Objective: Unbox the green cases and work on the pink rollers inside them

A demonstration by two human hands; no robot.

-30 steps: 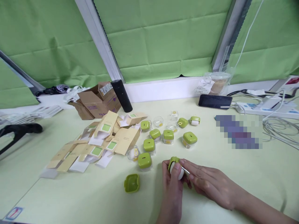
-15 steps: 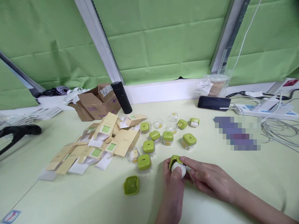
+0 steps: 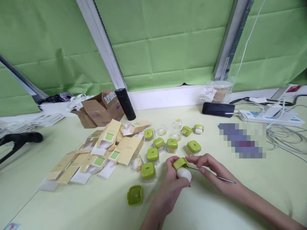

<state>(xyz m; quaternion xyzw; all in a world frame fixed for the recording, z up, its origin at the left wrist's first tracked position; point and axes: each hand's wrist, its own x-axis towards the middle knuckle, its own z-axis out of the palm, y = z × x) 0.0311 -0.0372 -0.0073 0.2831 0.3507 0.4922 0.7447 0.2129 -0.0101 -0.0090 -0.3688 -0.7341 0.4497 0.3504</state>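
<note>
My left hand [image 3: 171, 185] is closed round a smooth white rounded case [image 3: 184, 174], thumb pressed on its near side. A green plastic cover [image 3: 180, 163] sits at the far side of the white case, also within my left fingers. My right hand [image 3: 211, 171] grips a thin metal pick [image 3: 225, 180] between thumb and fingers. Its tip reaches to the edge of the green cover; the exact contact is too small to tell. A loose green lid [image 3: 135, 195] lies hollow side up on the table, left of my hands.
Several green-topped clear boxes [image 3: 148, 171] stand beyond my hands. Opened cardboard sleeves [image 3: 129, 148] pile up at the left, before a brown carton [image 3: 103, 110] and a black bottle [image 3: 125, 104]. At the right lie a phone [image 3: 218, 109], a power strip [image 3: 271, 117] and tangled cables.
The white case has turned in my left hand, and its cover has tilted. My right hand has drawn back slightly to the right, so more of the metal pick shows. The camera view shifted slightly.
</note>
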